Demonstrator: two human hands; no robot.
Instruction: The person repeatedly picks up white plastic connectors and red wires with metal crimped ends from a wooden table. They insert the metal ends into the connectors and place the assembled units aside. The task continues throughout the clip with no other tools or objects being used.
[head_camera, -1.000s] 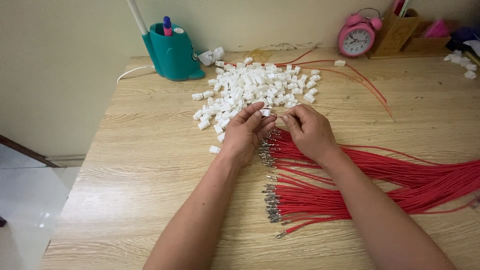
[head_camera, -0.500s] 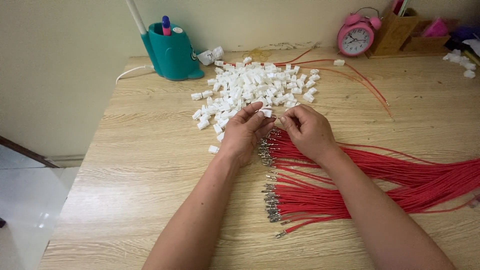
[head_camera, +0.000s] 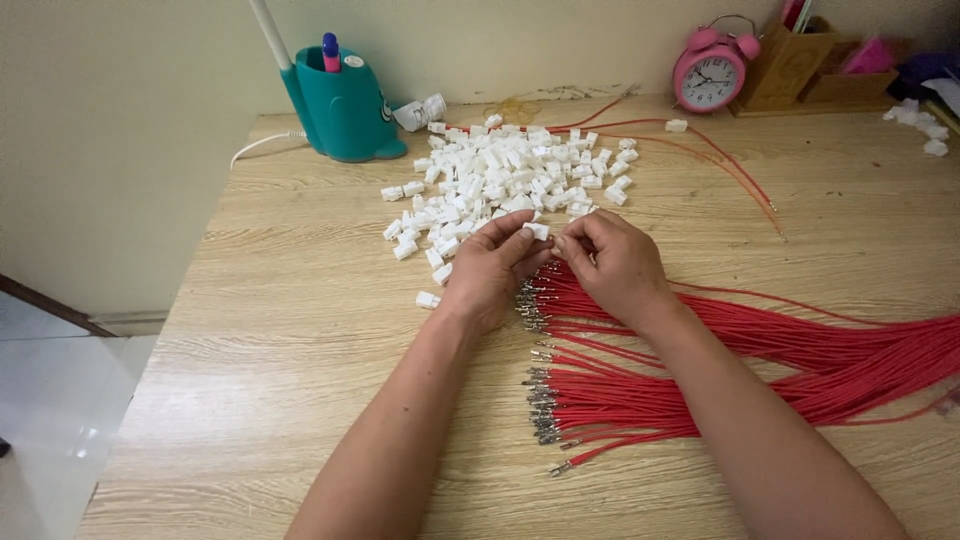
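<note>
White connector (head_camera: 538, 231) pinched by left hand (head_camera: 492, 270); right hand (head_camera: 612, 265) closed, apparently gripping red wire (head_camera: 700, 350).

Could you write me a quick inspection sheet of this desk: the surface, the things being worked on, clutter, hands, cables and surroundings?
Surface: light wooden table.
Job's things: pile of white plastic connectors; bundle of red wires with metal tips, lying under the hands.
Clutter: teal holder, pink alarm clock, wooden organiser at the back edge.
Hands: left hand pinches one white connector; right hand meets it, fingertips closed; what it holds cannot be told.
Cables: white cord beside the holder; loose red wires near the clock.
Surroundings: cream wall, tiled floor.
</note>
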